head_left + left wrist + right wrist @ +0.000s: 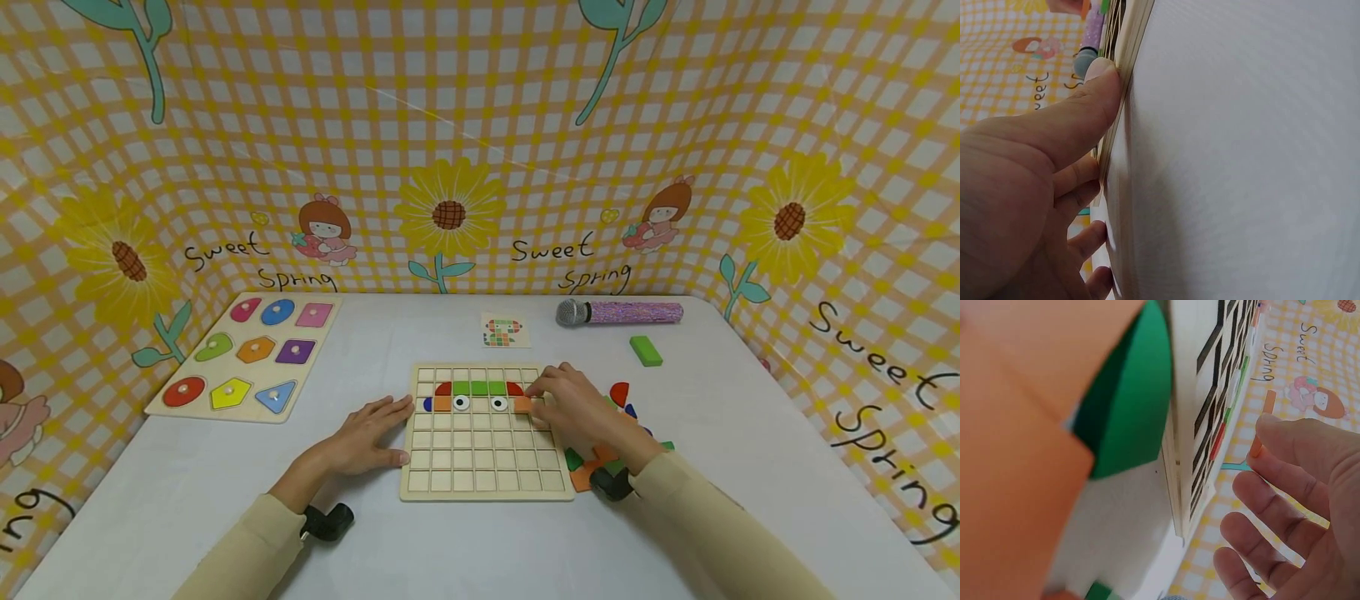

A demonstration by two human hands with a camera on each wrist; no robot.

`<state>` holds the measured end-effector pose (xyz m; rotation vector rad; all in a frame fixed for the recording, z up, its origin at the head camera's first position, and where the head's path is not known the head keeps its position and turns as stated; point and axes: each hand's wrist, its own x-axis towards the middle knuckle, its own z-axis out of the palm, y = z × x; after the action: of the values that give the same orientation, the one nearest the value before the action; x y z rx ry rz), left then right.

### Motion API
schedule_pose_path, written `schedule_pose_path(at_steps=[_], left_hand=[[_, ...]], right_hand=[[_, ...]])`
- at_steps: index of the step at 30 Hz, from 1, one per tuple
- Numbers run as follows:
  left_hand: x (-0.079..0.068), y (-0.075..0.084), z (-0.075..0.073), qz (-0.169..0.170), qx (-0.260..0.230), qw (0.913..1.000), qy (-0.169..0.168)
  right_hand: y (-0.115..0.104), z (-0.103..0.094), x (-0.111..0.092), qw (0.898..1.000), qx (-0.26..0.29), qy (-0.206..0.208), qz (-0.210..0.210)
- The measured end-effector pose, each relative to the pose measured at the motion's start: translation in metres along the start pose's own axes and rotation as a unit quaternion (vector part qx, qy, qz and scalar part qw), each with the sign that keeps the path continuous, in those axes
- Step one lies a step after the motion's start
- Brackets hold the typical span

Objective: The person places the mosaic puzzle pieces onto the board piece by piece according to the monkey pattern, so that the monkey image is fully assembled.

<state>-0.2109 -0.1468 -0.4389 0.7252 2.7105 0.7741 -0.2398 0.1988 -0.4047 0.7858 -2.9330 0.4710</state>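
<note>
A wooden grid board (487, 462) lies on the table. Along its upper rows sit red corner tiles (444, 389), green tiles (480, 388), two eye tiles (461, 402), an orange tile (443, 403) and a blue rounded tile (428, 404). My right hand (573, 408) pinches an orange square tile (1269, 403) between thumb and index finger, over the board's right side. My left hand (363, 437) rests at the left edge, its thumb and fingertips against the wood. Loose coloured tiles, including a red one (619, 393), lie right of the board, partly hidden by my right arm.
A printed pattern card (506, 330) lies behind the board. A purple glittery microphone (633, 313) and a green block (646, 351) are at the back right. A knobbed shape puzzle (247, 375) sits at the left. Patterned cloth (480, 125) rises behind the table.
</note>
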Motion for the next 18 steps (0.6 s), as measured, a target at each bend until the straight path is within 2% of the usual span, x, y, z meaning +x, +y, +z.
schedule_pose_path(at_steps=[11, 18], left_hand=[[0.0, 0.0, 0.0, 0.001, 0.003, 1.0, 0.001], [0.0, -0.001, 0.001, 0.0, 0.002, 1.0, 0.003]], right_hand=[[0.002, 0.005, 0.018, 0.998, 0.001, -0.055, 0.043], [0.003, 0.007, 0.021, 0.997, -0.005, -0.063, 0.035]])
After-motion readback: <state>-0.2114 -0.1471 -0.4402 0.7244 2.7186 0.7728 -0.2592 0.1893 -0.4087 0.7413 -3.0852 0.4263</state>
